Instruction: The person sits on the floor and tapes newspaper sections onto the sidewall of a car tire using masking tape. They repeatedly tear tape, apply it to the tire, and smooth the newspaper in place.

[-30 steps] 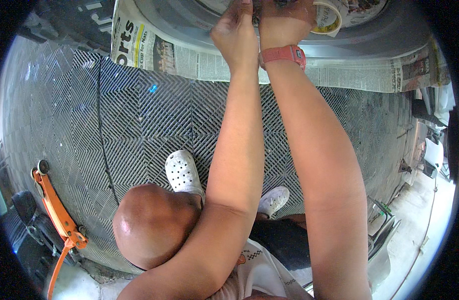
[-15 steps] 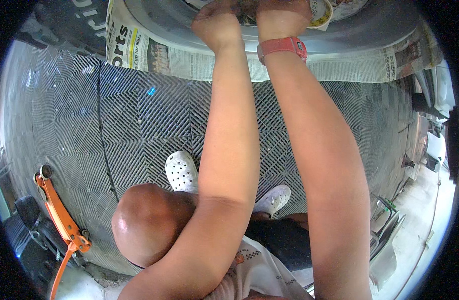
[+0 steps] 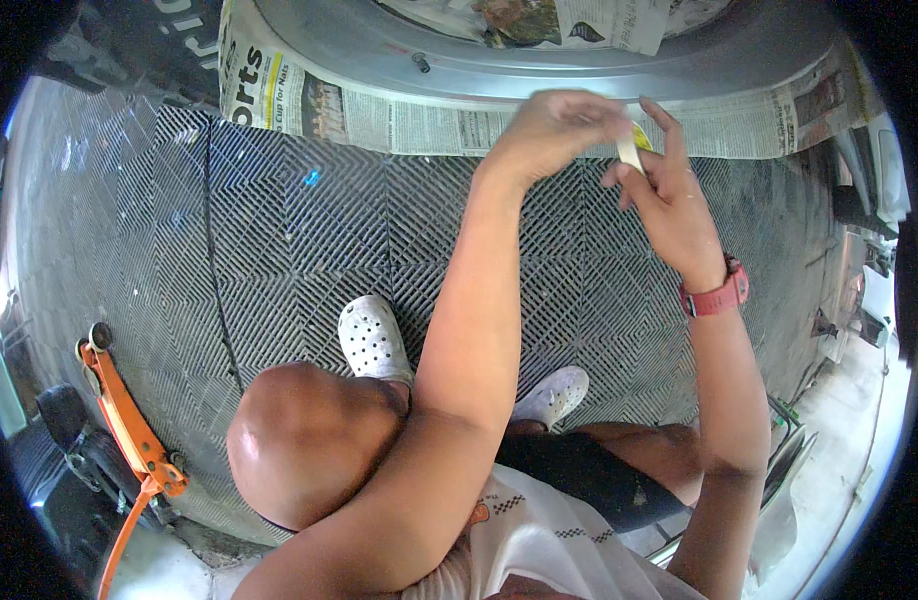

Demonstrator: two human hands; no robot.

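In my right hand [image 3: 669, 210], a narrow cream roll of masking tape [image 3: 630, 152] is held nearly edge-on between thumb and fingers, with a bit of yellow showing at its inner side. The index finger sticks up past it. My left hand [image 3: 554, 128] reaches across to the roll's upper edge, its fingers drawn together and slightly blurred; whether they pinch the tape's end I cannot make out. Both hands are in front of a grey car panel [image 3: 369, 55], whose lower edge is lined with newspaper sheets [image 3: 439, 125].
More newspaper [image 3: 619, 20] covers the opening above the panel, which has a small dark fitting [image 3: 420, 63]. Ribbed dark tiles [image 3: 299, 230] form the floor under my white clogs [image 3: 371, 335]. An orange floor jack [image 3: 129, 420] stands at the left.
Both hands have come back from the panel toward me and to the right. The tape roll came along in my right hand, and my left fingers are now at it.
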